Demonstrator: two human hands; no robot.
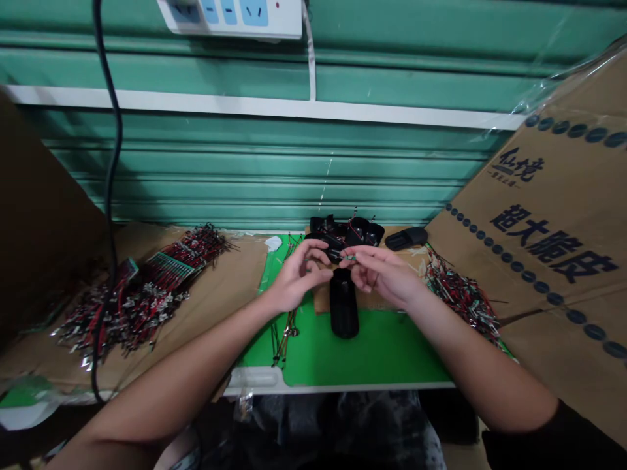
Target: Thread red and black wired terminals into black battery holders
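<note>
My right hand (385, 271) pinches a small green piece (351, 258) between thumb and forefinger, above a black plastic casing (343, 307). My left hand (302, 271) is just left of it, fingers curled and thumb tip near the casing's top end; whether anything thin lies between its fingertips is too small to tell. The casing lies on the green board (382, 346), its open end toward the back. Behind both hands sit several black casings (360, 230) with thin wires. A few wired parts (292, 329) lie on the board beside my left wrist.
Piles of red and black wires with connectors (147, 294) cover cardboard at the left. Another wire bundle (463, 297) lies at the right, near a black part (406, 238). A large carton (563, 228) stands right. A black cable (115, 163) hangs at left, a power strip (230, 16) above.
</note>
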